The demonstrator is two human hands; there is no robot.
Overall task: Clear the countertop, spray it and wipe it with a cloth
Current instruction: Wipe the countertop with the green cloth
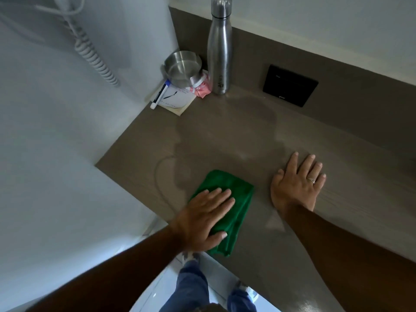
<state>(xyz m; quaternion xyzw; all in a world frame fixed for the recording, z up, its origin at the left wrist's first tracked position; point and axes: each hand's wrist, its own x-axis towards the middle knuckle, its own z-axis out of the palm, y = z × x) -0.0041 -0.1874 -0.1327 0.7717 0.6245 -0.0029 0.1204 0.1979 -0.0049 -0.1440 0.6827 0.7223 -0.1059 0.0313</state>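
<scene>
left hand: the left hand point(206, 218) lies flat with straight fingers on the folded green cloth point(227, 204) and presses it down, thumb out to the side.
right hand: the right hand point(297, 182) lies flat on the brown countertop point(225, 136), fingers spread apart, holding nothing, a ring on 1 finger.
cloth: on the countertop near its front edge, just beside the right hand but apart from it.
counter: a wet-looking patch shows behind the cloth.
far corner: a small shiny steel pot point(182, 68), looks empty, sits on a white notepad point(174, 99) with a marker pen point(160, 93); a pink packet point(202, 86) lies beside it.
bottle: a tall steel bottle point(219, 49) stands upright, lid on.
back panel: a black square plate point(290, 85).
</scene>
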